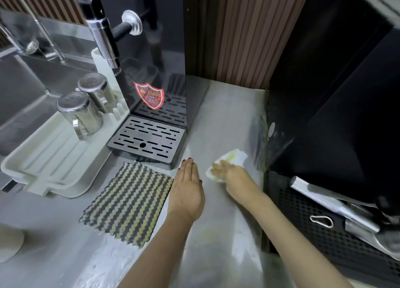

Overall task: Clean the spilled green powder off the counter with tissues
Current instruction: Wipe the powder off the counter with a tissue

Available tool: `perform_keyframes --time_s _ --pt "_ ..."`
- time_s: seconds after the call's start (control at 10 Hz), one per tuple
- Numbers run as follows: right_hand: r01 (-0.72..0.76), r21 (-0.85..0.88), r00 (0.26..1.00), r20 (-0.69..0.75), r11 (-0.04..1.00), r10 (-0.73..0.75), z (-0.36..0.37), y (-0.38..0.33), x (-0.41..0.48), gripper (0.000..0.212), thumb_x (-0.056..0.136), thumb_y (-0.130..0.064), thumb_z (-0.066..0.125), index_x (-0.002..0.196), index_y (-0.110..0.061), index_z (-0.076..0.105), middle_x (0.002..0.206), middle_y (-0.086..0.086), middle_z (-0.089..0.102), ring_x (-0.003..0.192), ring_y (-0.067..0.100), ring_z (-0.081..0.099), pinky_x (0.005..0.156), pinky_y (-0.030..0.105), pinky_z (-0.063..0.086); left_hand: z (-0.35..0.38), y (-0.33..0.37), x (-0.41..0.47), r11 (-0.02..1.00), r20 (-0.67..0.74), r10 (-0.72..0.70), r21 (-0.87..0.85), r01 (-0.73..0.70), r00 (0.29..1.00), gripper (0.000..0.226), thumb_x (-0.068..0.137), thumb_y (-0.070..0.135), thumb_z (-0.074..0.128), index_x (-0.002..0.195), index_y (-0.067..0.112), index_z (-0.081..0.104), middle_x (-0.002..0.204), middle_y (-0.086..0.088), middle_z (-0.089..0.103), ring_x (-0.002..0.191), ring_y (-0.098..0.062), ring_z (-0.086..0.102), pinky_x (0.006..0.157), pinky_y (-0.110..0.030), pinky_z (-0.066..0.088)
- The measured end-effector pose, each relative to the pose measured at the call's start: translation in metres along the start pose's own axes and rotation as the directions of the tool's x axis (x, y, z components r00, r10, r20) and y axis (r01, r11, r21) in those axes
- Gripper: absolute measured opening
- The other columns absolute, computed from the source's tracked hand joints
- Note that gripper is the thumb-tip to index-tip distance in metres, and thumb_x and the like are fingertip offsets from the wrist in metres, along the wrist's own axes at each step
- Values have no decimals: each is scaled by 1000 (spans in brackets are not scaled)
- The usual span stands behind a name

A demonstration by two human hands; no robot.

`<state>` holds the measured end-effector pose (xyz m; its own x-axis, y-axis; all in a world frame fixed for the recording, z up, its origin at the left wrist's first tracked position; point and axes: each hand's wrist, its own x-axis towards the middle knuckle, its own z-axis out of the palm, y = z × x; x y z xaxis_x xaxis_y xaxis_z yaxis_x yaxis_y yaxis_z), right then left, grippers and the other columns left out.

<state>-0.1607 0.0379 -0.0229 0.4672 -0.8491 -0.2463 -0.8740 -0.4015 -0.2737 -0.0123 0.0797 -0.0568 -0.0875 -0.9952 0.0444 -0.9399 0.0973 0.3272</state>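
Note:
My right hand (227, 172) presses flat on a white tissue (234, 157) stained green, on the grey steel counter (216, 118) close to the black machine on the right. The hand is blurred. A faint green smear of powder (260, 134) shows on the counter and along the base of that machine. My left hand (188, 192) lies flat on the counter, fingers together, palm down, holding nothing, just right of a striped cloth.
A striped yellow-grey cloth (127, 203) lies at the left of my hands. Behind it stands a black dispenser (151, 49) with a slotted drip tray (147, 140). A white drain rack (54, 155) holds two steel cups (80, 112). A black machine (335, 114) walls the right side.

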Motion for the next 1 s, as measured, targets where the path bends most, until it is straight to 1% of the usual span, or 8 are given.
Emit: perform_keyframes --time_s 0.1,0.2,0.3,0.5,0.7,0.8,0.9,1.0 --pt "-174 11 983 -61 985 174 -16 -14 -36 43 89 4 39 129 -8 50 136 17 45 122 33 44 102 37 35 1 0 2 999 21 8 35 -9 1000 52 97 19 20 145 2 8 155 -11 1 143 -21 -4 117 -31 -1" --pt "-291 177 891 -306 940 334 -44 -6 4 37 90 5 38 123 -3 52 123 19 52 112 34 50 93 36 38 5 -2 1 999 -19 38 -4 -38 999 52 96 18 22 144 1 10 155 -12 3 143 -22 -2 118 -31 -1" --pt "-422 252 804 -340 871 488 -67 25 59 35 92 1 37 122 -2 54 124 19 54 114 32 51 95 32 37 4 -1 1 999 -32 51 -7 -51 998 51 95 15 29 142 -2 19 153 -15 13 142 -25 8 118 -33 4" --pt "-453 111 857 -220 885 466 -41 25 66 36 92 3 33 126 -1 46 125 21 52 115 34 50 91 41 42 3 0 1 999 -21 44 -13 -44 999 51 95 15 28 142 -2 19 153 -15 13 142 -25 7 118 -34 5" --pt "-279 -9 956 -99 960 277 11 -30 -39 46 95 1 27 139 -7 26 148 12 25 137 26 22 109 33 19 4 -2 0 999 -12 46 11 -46 999 53 96 18 23 144 0 13 154 -14 7 143 -23 2 118 -33 3" --pt "-315 67 941 -105 947 320 -1 -37 -53 41 92 1 37 133 -5 39 140 14 38 128 29 37 101 35 33 5 -2 1 999 -16 47 22 -47 999 53 96 19 22 144 0 11 155 -13 6 143 -23 1 118 -32 2" --pt "-384 75 872 -300 920 388 -39 -18 -15 37 92 -3 42 129 -5 43 132 15 46 118 31 45 94 36 39 6 -2 1 999 -25 43 21 -42 999 53 96 19 23 144 1 13 155 -13 8 143 -23 2 118 -31 1" --pt "-511 189 797 -262 838 545 -57 20 38 32 92 3 34 122 2 48 122 22 53 114 35 49 90 39 40 5 -1 1 999 -17 44 20 -43 999 53 96 19 23 144 1 12 155 -12 8 143 -22 2 118 -31 1"
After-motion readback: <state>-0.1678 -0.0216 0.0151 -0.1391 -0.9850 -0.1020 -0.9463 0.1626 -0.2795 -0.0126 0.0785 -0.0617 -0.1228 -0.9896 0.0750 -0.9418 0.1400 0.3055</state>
